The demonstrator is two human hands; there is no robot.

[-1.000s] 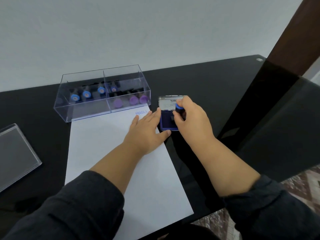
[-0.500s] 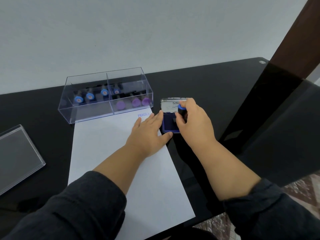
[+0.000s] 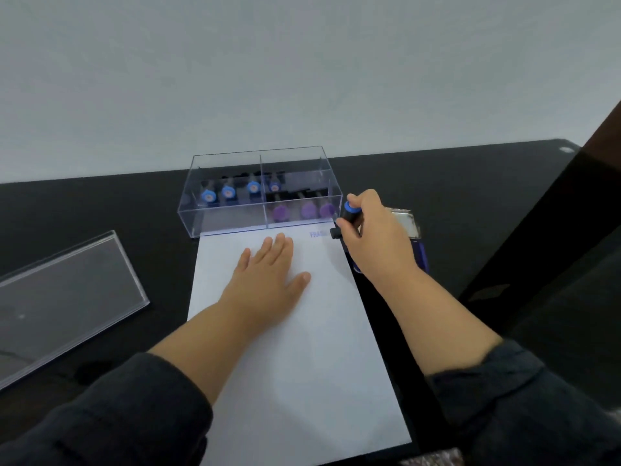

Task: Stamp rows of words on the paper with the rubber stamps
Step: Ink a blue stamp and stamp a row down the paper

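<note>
A white sheet of paper [image 3: 302, 348] lies on the black table, with one faint blue stamped word [image 3: 318, 234] near its top right corner. My left hand [image 3: 268, 274] rests flat on the paper with straight fingers. My right hand [image 3: 373, 237] grips a black rubber stamp with a blue cap [image 3: 349, 215], tilted, at the paper's top right corner just right of the printed word. Behind my right hand lies the open ink pad [image 3: 415, 237], mostly hidden, its metal lid up.
A clear plastic box [image 3: 232, 223] at the paper's top edge holds several stamps with blue caps [image 3: 228, 193] and purple caps [image 3: 307, 210]. Its clear lid [image 3: 67, 290] lies at the left. The table's edge runs at the right, beside a dark panel.
My right hand lifted the stamp off the ink pad and carried it left to the paper's top right corner. My left hand slid left, away from the pad, onto the middle of the paper.
</note>
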